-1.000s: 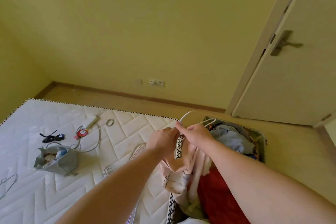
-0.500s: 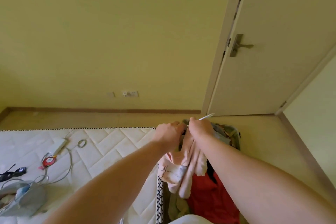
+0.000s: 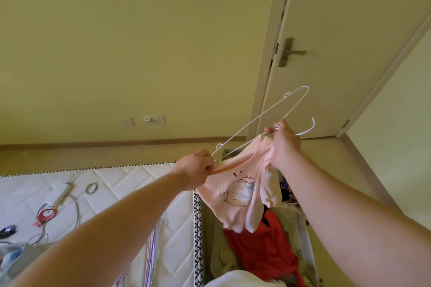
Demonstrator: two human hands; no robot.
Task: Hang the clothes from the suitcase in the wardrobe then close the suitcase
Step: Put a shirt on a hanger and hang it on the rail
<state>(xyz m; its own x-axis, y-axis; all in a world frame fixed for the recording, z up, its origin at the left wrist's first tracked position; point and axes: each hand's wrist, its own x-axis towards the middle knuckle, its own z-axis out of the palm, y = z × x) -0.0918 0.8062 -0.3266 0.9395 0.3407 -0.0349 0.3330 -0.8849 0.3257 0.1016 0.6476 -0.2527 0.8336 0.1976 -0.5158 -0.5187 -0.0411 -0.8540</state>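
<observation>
Suitcase (image 3: pixel 304 240): open on floor beside bed (image 3: pixel 130 184); red garment (image 3: pixel 261 247) and other clothes inside, unhung
Pink top (image 3: pixel 238 191): held above suitcase, partly on white wire hanger (image 3: pixel 256 121), rest dangling
My left grip (image 3: pixel 196 168): clenched on top's neckline at hanger's low end
My right grip (image 3: pixel 285 147): pinching hanger neck by hook
Door (image 3: pixel 349 53): beyond
Wardrobe: not in view
Progress, my estimate: early; top half threaded; hanging, remaining clothes, lid closing outstanding
</observation>
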